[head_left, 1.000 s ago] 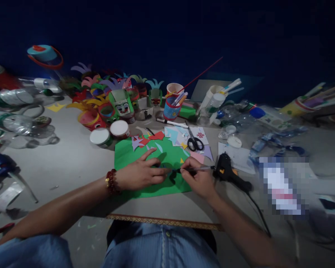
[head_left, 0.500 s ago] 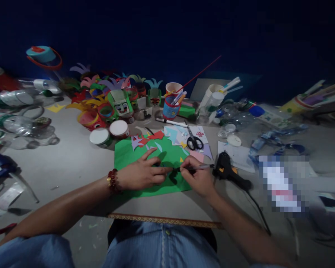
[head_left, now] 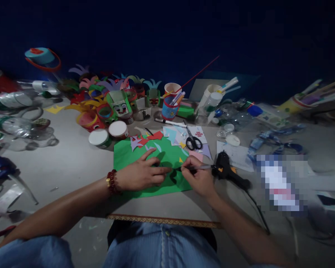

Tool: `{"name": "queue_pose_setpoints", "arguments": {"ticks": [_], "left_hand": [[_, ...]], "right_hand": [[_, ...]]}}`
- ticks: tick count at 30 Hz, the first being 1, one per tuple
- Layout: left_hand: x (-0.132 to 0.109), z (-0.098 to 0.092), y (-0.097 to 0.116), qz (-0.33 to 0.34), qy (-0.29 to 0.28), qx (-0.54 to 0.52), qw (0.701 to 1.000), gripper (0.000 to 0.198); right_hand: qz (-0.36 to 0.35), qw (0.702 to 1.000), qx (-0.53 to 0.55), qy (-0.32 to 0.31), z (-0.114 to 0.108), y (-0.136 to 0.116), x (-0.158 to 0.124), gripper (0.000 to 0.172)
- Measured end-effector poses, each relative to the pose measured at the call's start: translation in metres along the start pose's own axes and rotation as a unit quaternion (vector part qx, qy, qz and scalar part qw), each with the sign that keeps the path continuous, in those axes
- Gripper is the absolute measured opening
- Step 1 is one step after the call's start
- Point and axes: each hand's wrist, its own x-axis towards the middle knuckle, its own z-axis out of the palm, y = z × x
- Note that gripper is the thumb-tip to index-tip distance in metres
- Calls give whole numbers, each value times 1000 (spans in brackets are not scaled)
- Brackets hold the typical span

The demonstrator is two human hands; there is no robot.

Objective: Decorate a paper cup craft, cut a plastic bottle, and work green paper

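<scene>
A green sheet (head_left: 124,158) lies flat on the table in front of me. My left hand (head_left: 145,174) rests on it, palm down with fingers stretched and spread, a bead bracelet at the wrist. My right hand (head_left: 197,175) pinches a pen (head_left: 202,167), whose dark tip points left and meets the sheet close to my left fingertips. Shadow hides whatever mark or small piece is under those fingers. Cut paper scraps (head_left: 156,135) in red, purple and light blue lie along the sheet's far edge. Black-handled scissors (head_left: 192,138) rest on papers beyond my right hand.
To the right sits a black glue gun (head_left: 225,167) with its cord trailing toward me. Two white-lidded jars (head_left: 118,129) stand beyond the sheet. Decorated paper cups (head_left: 120,104) and a blue pen cup (head_left: 169,108) line the back. Plastic bottles (head_left: 11,124) crowd the left.
The whole view has shifted very slightly to the left. Both hands and the pen keep almost the same place on the green sheet.
</scene>
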Motion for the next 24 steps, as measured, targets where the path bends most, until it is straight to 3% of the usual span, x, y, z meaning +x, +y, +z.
{"name": "queue_pose_setpoints", "arguments": {"ticks": [7, 14, 24], "left_hand": [[1, 0, 1, 0, -2, 5, 1000, 11], [0, -1, 1, -12, -16, -8, 1000, 17], [-1, 5, -11, -41, 2, -128, 991, 31]], "right_hand": [[4, 1000, 12, 10, -1, 2, -3, 11], [23, 992, 84, 89, -5, 3, -7, 10], [34, 993, 112, 5, -5, 3, -4, 5]]}}
